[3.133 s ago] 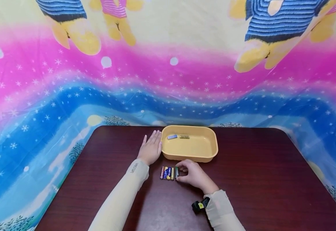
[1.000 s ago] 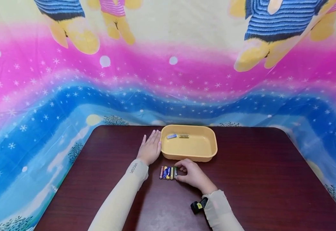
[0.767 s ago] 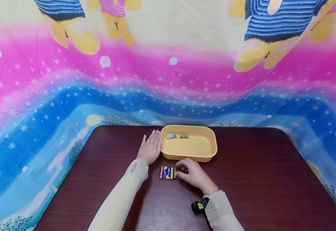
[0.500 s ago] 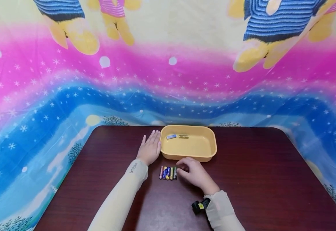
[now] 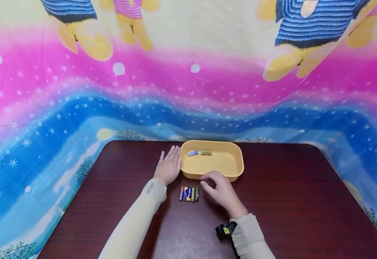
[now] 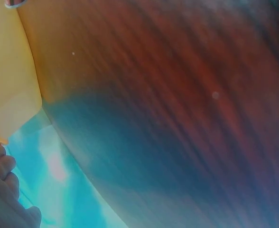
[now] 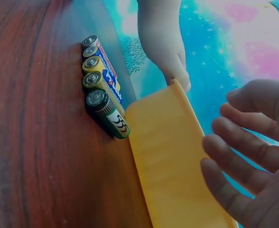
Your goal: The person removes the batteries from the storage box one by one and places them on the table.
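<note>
My left hand (image 5: 168,167) lies with straight fingers along the left wall of the yellow plastic tray (image 5: 212,177). In the left wrist view, its fingers (image 6: 5,166) show at the lower left, touching the tray. My right hand (image 5: 222,192) hovers at the tray's front rim, fingers loosely bent and holding nothing; the right wrist view shows daylight between thumb and fingers. Left of it, several AA-type batteries (image 5: 189,194) lie side by side in a row. The rightmost battery, dark green and marked 555 (image 7: 108,114), is nearest my right hand.
Inside the tray lie a blue battery (image 5: 192,153) and a gold battery (image 5: 206,153). The dark red-brown table (image 5: 289,201) extends to both sides. A patterned cloth (image 5: 188,90) hangs behind the table's back edge. A black strapped device (image 5: 225,230) sits on my right wrist.
Earlier my right hand pinched the green battery, which stood slightly apart from the row; it now lies against the others. The hand has let go and risen toward the tray. My left hand stayed put.
</note>
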The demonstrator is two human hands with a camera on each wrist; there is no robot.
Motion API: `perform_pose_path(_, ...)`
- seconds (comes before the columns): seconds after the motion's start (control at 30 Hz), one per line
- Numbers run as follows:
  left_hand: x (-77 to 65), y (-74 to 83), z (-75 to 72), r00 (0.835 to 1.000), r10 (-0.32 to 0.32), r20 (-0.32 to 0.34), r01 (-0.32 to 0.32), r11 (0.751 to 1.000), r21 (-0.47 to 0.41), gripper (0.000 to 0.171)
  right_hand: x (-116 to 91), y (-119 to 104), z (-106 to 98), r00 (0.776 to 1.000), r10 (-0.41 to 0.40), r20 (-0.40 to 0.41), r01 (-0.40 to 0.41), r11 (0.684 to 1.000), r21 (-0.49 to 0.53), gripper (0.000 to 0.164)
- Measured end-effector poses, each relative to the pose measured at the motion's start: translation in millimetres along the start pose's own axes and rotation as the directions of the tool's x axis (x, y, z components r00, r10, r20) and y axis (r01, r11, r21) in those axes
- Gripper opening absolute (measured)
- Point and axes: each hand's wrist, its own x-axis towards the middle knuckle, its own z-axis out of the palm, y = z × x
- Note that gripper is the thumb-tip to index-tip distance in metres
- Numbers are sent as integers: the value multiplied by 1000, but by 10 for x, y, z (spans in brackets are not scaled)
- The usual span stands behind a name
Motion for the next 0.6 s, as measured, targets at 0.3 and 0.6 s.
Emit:
perform_pose_path(0.3,4,3,-7,1000,12,-8,-11,1000,9,56,100,28,9,995,10,-101,-5,998,55,6)
perform_pose_path(0.6,-7,12,-22,1000,0,3,0,1000,-5,56,306,70,-45,983,53,-176,-41,997,70,4)
